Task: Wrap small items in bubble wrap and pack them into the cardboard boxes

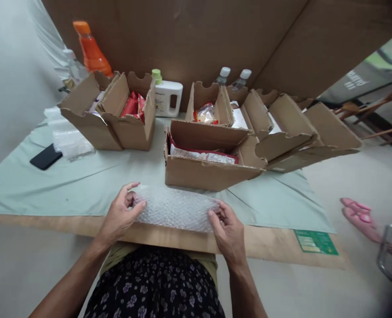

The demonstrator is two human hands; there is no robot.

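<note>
A strip of clear bubble wrap (176, 207) is stretched between my two hands above the table's front edge. My left hand (124, 212) pinches its left end between thumb and fingers. At the other end my right hand (227, 225) grips the wrap, the thumb lying on top. Just beyond the wrap stands an open cardboard box (202, 173) with a red-edged packet (204, 155) inside.
More open cardboard boxes (132, 132) with packets line the back. Behind them are an orange bottle (94, 53), a white jug (167, 99) and clear bottles (224, 76). A black phone (46, 157) lies left beside plastic sleeves (68, 137). A green card (316, 242) is at the right edge.
</note>
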